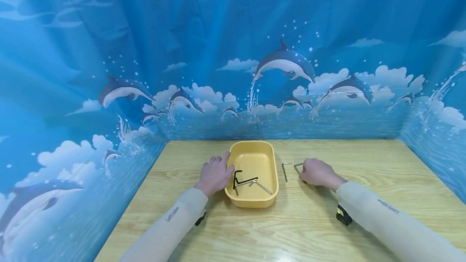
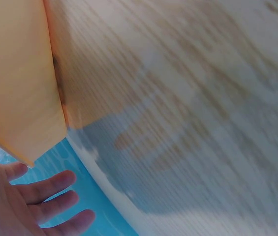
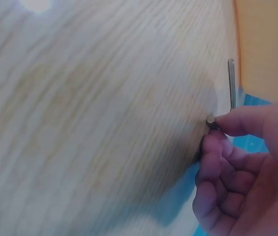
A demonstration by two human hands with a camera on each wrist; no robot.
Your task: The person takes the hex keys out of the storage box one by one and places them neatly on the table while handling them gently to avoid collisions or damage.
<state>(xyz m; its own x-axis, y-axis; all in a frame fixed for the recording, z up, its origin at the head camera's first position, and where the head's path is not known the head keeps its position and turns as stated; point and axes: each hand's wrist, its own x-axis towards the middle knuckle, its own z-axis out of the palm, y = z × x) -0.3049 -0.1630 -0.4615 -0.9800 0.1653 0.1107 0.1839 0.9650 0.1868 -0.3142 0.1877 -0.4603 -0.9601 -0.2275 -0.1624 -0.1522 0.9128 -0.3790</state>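
Observation:
A yellow plastic tub (image 1: 251, 204) stands on the table with several black and silver hex keys (image 1: 263, 187) lying in it. My left hand (image 1: 214, 173) rests against the tub's left rim, its fingers loosely spread, as the left wrist view (image 2: 50, 196) also shows. To the right of the tub, my right hand (image 1: 317, 172) pinches a silver hex key (image 1: 298, 167) between thumb and curled fingers; the end of that hex key (image 3: 211, 121) shows in the right wrist view. Another silver hex key (image 1: 285, 172) lies on the table between the tub and the right hand.
The wood-grain table (image 1: 233, 237) meets a blue curtain (image 1: 218, 124) printed with dolphins at the back and both sides. A dark band with a yellow patch (image 1: 343, 215) sits under the right sleeve.

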